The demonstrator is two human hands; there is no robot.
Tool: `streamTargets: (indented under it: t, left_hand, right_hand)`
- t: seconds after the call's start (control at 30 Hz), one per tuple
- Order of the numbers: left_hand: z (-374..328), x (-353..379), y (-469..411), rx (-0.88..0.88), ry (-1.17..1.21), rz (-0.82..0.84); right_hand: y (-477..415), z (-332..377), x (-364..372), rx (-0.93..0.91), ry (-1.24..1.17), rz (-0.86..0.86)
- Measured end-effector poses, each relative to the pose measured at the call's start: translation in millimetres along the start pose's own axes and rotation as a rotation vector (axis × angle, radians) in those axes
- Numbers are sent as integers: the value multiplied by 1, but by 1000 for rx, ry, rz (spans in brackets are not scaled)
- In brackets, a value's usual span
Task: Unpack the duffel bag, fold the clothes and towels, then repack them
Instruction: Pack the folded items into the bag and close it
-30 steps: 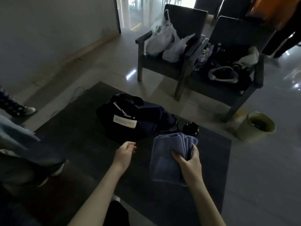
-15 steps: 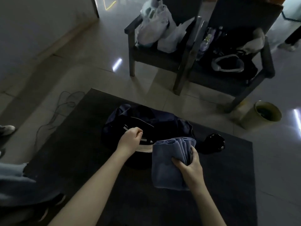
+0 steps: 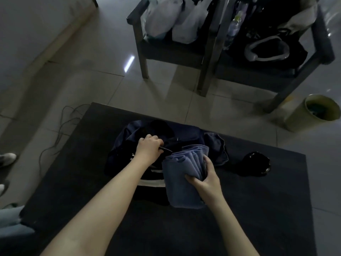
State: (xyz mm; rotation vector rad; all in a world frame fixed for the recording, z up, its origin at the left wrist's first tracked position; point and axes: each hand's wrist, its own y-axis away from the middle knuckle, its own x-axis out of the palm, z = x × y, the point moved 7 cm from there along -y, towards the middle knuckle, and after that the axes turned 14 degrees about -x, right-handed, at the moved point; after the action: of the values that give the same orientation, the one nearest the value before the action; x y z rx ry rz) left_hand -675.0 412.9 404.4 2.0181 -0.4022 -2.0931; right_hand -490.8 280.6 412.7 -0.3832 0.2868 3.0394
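A dark navy duffel bag (image 3: 186, 133) lies on the dark floor mat (image 3: 258, 209). My left hand (image 3: 148, 148) is closed on the near edge of the bag's opening, by a black strap. My right hand (image 3: 206, 179) grips a stack of folded blue towels (image 3: 181, 182), held just over the bag's near right side. A piece of dark blue cloth (image 3: 218, 146) lies against the bag's right end.
A small black object (image 3: 255, 163) sits on the mat to the right. Two grey chairs (image 3: 208, 52) loaded with white bags and a black bag stand behind. A yellow-green bin (image 3: 319, 109) is at right, a cable (image 3: 62, 122) and another person's shoe (image 3: 6, 158) at left.
My left hand reached forward from open air and closed on the bag's opening edge. The towel stack in my right hand moved closer to the bag. The camera tilted down.
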Motion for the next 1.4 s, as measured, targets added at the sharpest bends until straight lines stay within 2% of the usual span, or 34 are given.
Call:
streamTargets:
  t: [0.13,0.23,0.4,0.63,0.77,0.83,0.9,1.03,1.1,1.23,1.4]
  left_hand:
    - [-11,23,-14,148,-285,17]
    - [-17,23,-21,199,-293,-17]
    - [-15,-12,-35,107,1,-126]
    - [5,-65,-37,66,450,-292]
    - [16,-69,-36,80,532,-265]
    - [20,-70,-38,96,569,-220]
    - [24,-73,-40,96,580,-178]
    - [25,-76,-37,127,578,-137]
    - [30,-79,-37,94,607,-142]
    - [38,-87,-37,80,652,-135]
    - [27,-83,-26,176,573,-129]
  right_hand:
    - [-1,-18,13,8,65,83]
    - [3,-22,11,13,62,92]
    - [3,-5,26,-53,78,217]
    - [-30,38,50,-262,295,397]
    - [-48,77,59,-533,436,394]
    - [-58,82,66,-578,503,418]
    - [-67,79,68,-597,594,366]
    - [-81,78,59,-582,663,74]
    - [-82,84,62,-618,705,-16]
    - [-87,80,76,-663,831,-56]
    - [-101,60,90,-539,864,-49]
